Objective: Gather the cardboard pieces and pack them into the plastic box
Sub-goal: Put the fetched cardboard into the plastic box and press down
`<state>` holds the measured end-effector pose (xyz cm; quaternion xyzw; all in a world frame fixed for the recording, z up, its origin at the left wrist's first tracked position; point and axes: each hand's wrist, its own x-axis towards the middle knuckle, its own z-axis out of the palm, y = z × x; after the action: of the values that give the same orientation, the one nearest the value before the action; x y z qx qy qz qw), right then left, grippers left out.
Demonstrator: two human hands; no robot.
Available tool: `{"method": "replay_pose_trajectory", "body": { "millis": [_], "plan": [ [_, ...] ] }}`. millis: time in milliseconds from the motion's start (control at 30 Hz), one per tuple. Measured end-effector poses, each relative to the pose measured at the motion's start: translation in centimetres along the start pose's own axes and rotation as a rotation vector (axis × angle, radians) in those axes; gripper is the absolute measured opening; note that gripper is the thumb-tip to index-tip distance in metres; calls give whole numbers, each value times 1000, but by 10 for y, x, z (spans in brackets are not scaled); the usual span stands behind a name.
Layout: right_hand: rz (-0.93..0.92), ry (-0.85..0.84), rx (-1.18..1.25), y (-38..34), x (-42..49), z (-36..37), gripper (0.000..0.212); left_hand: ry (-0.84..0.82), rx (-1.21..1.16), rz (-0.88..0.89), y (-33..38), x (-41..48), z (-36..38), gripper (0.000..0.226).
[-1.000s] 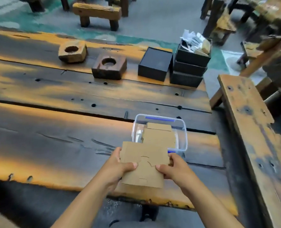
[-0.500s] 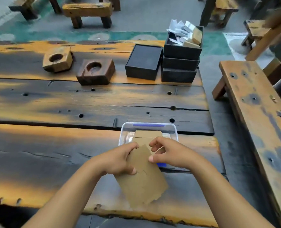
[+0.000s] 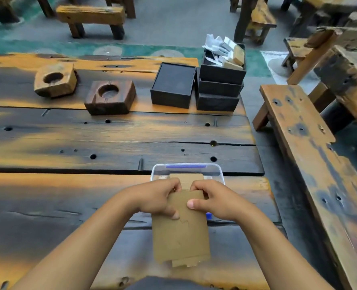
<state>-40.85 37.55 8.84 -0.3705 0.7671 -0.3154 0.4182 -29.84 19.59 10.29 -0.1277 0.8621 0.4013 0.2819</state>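
Observation:
A flat brown cardboard piece (image 3: 180,233) hangs upright in front of me, held by its top edge. My left hand (image 3: 158,197) pinches its upper left corner and my right hand (image 3: 213,199) pinches its upper right corner. Just behind my hands stands the clear plastic box (image 3: 187,170) with a blue clip, near the table's right front. Another cardboard piece (image 3: 187,177) lies inside it, mostly hidden by my fingers.
On the wooden table (image 3: 110,139), two wooden blocks with round holes (image 3: 55,80) (image 3: 109,97) sit at the back left. A black box (image 3: 173,84) and a stack of black boxes (image 3: 220,86) holding paper scraps stand at the back right. A wooden bench (image 3: 311,155) runs along the right.
The cardboard piece went from lying flat between my hands to hanging upright, folded narrower. Both hands rose to its top edge, closer to the plastic box.

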Motion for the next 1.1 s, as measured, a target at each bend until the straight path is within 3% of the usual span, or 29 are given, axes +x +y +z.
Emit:
{"method": "replay_pose_trajectory", "body": {
  "millis": [100,233,333,400,567,700,833,1100],
  "plan": [
    [3,67,200,4,-1,3,21,120,-399,40,-19,-7,-6,45],
    [16,115,444,4,6,12,14,272,-737,26,-41,-12,4,41],
    [38,202,511,6,11,16,11,290,-1115,-8,-55,-15,20,49],
    [54,275,547,10,13,19,12,350,-1228,-41,-61,-18,29,52],
    [103,512,696,20,19,25,13,425,-1335,-90,-65,-17,51,62],
    [146,612,788,24,25,37,12,374,-1455,-71,-53,-9,62,46],
    [190,622,858,28,27,45,22,532,-1341,-145,-46,2,63,33],
    [231,552,830,38,26,23,21,545,-1053,-56,-47,17,35,28]
  ]
}}
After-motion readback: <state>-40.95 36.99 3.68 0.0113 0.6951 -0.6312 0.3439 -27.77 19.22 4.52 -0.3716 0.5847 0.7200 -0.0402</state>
